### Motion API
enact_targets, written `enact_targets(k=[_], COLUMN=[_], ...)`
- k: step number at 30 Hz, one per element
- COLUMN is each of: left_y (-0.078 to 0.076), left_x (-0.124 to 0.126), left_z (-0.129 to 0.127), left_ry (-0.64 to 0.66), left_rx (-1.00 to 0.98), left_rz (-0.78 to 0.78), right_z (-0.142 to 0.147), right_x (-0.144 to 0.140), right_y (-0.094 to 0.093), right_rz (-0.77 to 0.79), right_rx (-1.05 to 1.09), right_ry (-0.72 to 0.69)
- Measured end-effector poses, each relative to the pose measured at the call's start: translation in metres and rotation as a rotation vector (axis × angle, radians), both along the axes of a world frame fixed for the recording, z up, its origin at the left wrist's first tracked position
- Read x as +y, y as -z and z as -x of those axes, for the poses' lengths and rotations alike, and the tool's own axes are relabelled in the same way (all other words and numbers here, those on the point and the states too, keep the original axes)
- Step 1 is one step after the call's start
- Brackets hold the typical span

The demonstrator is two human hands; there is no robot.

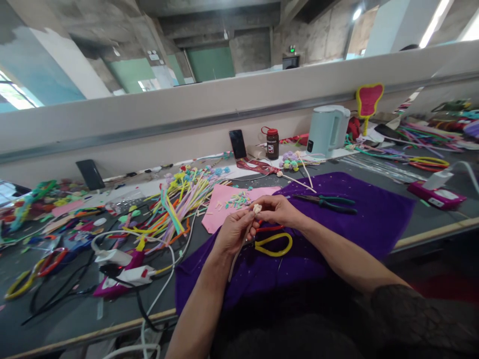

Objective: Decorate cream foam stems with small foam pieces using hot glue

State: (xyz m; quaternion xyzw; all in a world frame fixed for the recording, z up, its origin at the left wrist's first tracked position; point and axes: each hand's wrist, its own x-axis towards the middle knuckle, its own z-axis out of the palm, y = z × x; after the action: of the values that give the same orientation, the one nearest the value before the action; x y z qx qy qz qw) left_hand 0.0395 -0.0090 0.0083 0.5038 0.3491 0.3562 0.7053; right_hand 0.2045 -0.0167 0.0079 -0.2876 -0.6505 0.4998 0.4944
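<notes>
Over the purple cloth (359,219) that covers the middle of the bench, both hands meet on one small piece of work: a cream bud (257,208) at the top of a thin pale stem (239,252). The left hand (234,232) is closed around the stem just under the bud, with the stem's free end slanting down toward the near edge of the cloth. The right hand (279,210) is closed too, its fingertips pinched on the bud from the side. Judging by this, the bud is already formed and seated on the stem, and the work now looks like shaping or tightening it; whether it is fixed fast cannot be told, as the fingers hide the joint. On the cloth just below the hands lies a pair of scissors (273,243) with yellow and red handles, untouched, and to the right of the hands, further back on the cloth, lies a pair of green-handled pliers (329,202), also set down. At the cloth's far left corner a pink sheet (220,212) carries small cut bits, and left of that a heap of coloured stems (179,204) lies unused, so plenty of material seems left.
</notes>
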Motion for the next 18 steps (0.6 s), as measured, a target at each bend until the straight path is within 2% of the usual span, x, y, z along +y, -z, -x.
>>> enact_targets(k=[6,9,11,14,18], left_y=[-0.001,-0.002,-0.003,-0.005,-0.005], left_x=[0.001,0.003,0.004,0.003,0.003], left_z=[0.0,0.002,0.004,0.005,0.005], left_ry=[-0.039,-0.102,-0.135,-0.138,-0.115], left_rx=[0.015,-0.014,-0.035,-0.056,-0.081], left_rz=[-0.026,0.002,0.016,0.018,-0.012], right_z=[0.0,-0.012,-0.033,-0.082,-0.157], right_x=[0.003,-0.002,-0.012,-0.033,-0.054], right_y=[0.0,0.003,0.008,0.019,0.033], right_rz=[-0.039,-0.044,-0.035,-0.042,-0.242], right_rx=[-0.048,-0.125,-0.22,-0.44,-0.942], right_ry=[0.0,0.089,0.199,0.434,0.83])
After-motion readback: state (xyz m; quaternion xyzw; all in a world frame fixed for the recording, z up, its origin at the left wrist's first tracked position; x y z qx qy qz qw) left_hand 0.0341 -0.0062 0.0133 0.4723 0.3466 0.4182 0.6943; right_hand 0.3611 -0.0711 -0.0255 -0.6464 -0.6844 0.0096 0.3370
